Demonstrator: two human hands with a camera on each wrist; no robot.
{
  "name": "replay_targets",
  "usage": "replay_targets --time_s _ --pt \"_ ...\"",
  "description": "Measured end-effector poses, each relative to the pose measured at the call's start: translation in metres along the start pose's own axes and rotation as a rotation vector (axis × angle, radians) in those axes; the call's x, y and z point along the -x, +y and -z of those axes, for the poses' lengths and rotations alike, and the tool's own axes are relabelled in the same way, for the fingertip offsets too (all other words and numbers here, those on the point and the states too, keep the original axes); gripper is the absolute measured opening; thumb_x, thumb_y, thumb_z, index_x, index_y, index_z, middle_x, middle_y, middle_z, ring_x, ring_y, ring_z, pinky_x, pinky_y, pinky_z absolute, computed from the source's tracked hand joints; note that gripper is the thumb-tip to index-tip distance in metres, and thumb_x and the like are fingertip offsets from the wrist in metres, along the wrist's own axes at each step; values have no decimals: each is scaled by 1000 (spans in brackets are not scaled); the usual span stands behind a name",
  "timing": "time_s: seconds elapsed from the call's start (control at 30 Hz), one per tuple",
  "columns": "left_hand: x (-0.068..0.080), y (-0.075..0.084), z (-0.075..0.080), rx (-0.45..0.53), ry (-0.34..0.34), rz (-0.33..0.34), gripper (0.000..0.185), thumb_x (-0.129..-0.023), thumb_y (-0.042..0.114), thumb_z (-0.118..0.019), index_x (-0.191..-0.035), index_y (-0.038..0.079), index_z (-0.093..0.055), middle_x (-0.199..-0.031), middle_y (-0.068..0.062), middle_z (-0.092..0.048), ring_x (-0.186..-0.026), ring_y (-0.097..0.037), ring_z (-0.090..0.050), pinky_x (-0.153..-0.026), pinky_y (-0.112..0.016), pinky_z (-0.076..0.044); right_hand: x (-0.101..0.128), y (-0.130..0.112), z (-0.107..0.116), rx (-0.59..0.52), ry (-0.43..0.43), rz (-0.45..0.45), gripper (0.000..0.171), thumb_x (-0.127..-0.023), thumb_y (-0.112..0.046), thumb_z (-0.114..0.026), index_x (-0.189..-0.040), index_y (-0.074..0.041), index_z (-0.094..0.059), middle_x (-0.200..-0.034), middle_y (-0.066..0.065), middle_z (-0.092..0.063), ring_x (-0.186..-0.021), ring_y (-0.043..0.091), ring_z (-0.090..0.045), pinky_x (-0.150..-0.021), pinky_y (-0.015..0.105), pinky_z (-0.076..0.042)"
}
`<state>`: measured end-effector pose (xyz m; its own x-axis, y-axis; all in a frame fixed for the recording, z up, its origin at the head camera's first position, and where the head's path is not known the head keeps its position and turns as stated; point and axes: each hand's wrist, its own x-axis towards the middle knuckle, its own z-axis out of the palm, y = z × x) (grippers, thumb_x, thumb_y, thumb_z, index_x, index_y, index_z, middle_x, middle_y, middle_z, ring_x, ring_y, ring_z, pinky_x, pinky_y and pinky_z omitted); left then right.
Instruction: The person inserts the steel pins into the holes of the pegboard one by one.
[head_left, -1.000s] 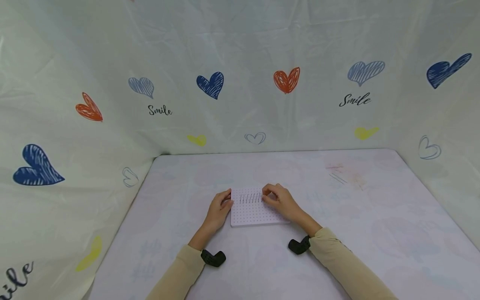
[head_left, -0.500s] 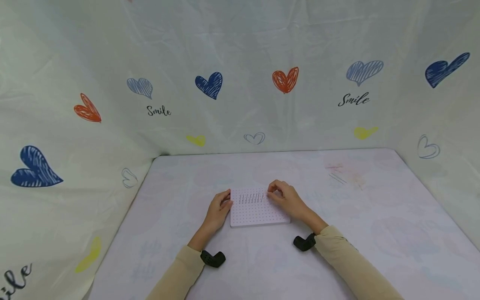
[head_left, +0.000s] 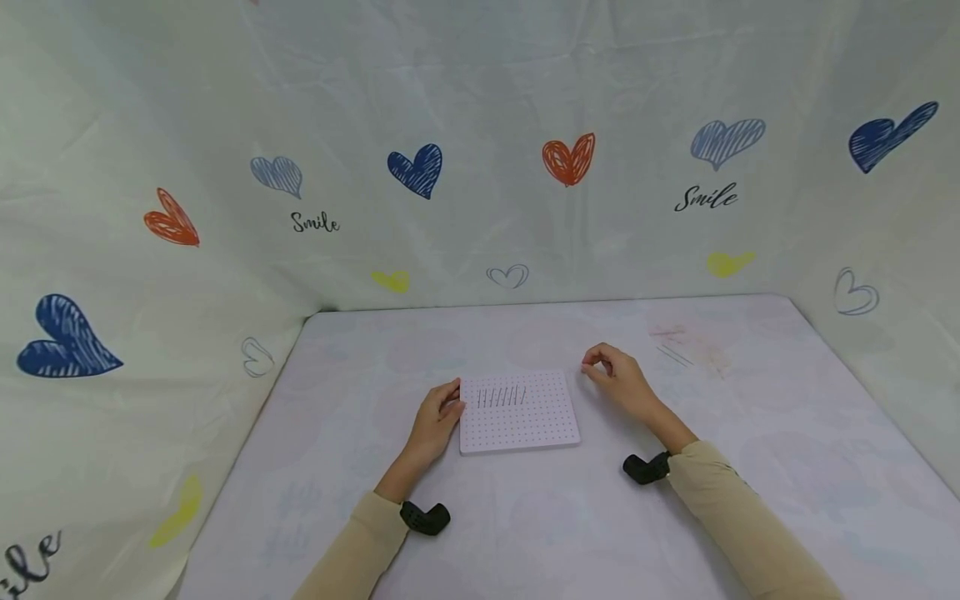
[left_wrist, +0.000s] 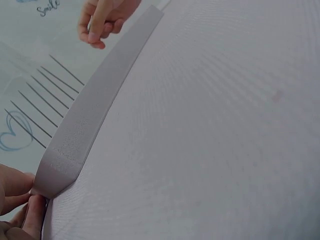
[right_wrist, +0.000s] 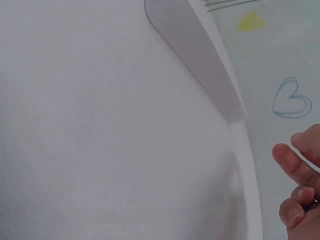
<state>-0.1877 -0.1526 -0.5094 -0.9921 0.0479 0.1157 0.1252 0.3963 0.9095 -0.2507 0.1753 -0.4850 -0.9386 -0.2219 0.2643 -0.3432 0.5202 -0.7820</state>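
Note:
A white pegboard [head_left: 519, 425] with rows of small holes lies at the middle of the table. Several thin dark sticks [head_left: 501, 397] stand upright in a row across its upper part; the left wrist view shows these sticks [left_wrist: 31, 125] rising above the board's thick edge. My left hand [head_left: 437, 421] grips the board's left edge between thumb and fingers. Beyond the board's upper right corner, my right hand [head_left: 626, 383] is in the air, fingers loosely bent. In the right wrist view, nothing shows between the right hand's [right_wrist: 302, 185] thumb and index finger.
Two thin dark sticks or lines [head_left: 675, 357] lie on the table at the back right, near reddish marks [head_left: 667, 332]. A white table [head_left: 510, 525] spreads around the board. Behind it hangs a pale curtain [head_left: 480, 100] printed with hearts. A black wrist device [head_left: 647, 468] sits at each cuff.
My right hand has left the row of sticks and moved right and away, past the board's upper right corner. The left hand and the board stay in place.

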Motion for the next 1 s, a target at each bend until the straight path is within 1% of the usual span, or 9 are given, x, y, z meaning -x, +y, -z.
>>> replay_targets --time_s 0.23,0.37,0.53,0.77,0.83,1.0 --pt "1 1 1 1 1 -7 46 -100 0 -55 -144 -9 -43 -134 -23 -51 -126 -34 -51 -108 -39 -44 1 20 26 37 68 -43 10 -95 -6 -67 -101 0 -64 -84 9 -54 -72 18 -38 -56 25 -29" --pt "1 2 1 -10 2 0 47 -101 1 -55 -145 -8 -43 -135 -22 -51 -126 -34 -51 -109 -39 -44 3 27 38 52 105 -68 13 -96 -8 -66 -102 2 -64 -84 10 -54 -73 17 -37 -57 26 -28" --pt "1 3 1 -14 3 1 46 -101 2 -55 -145 -8 -43 -135 -22 -51 -127 -34 -50 -109 -40 -43 7 35 51 72 144 -97 18 -96 -12 -67 -102 5 -66 -83 11 -51 -74 19 -37 -58 26 -28" --pt "1 1 1 -12 3 4 47 -100 1 -55 -145 -7 -43 -135 -22 -51 -127 -33 -50 -110 -40 -43 8 51 67 115 218 -127 24 -97 -16 -68 -101 8 -67 -94 20 -62 -85 21 -42 -68 22 -32" --pt "1 0 1 -16 2 2 47 -101 2 -55 -145 -7 -43 -135 -21 -51 -127 -33 -50 -109 -39 -43 8 54 72 118 238 -152 25 -96 -16 -68 -101 9 -67 -95 21 -63 -85 22 -43 -68 22 -33" --pt "0 -1 0 -29 2 17 48 -101 4 -55 -146 -5 -43 -136 -20 -51 -128 -31 -50 -110 -38 -43 8 60 83 146 264 -230 30 -97 -21 -67 -102 8 -68 -98 23 -65 -92 25 -48 -74 23 -37"
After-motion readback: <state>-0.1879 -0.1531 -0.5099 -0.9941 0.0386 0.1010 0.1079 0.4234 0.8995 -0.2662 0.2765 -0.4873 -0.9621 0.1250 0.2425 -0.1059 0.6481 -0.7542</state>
